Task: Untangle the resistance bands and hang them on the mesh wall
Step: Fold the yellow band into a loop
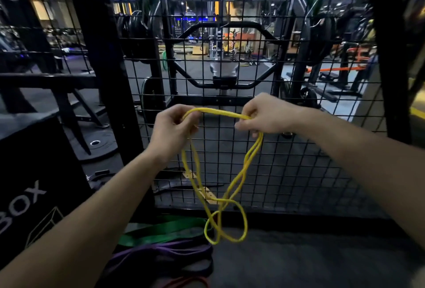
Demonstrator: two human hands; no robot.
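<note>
Both hands, left [171,130] and right [264,115], pinch a yellow band [220,113] taut, its twisted loops dangling before the mesh wall [299,161]. Green [161,230] and purple bands [165,249] lie on the gym floor [299,260].

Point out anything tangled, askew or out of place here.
The yellow band, held up by the left hand and right hand, crosses itself in twisted loops below. Green, purple and red bands lie heaped on the floor, not on the mesh wall.
</note>
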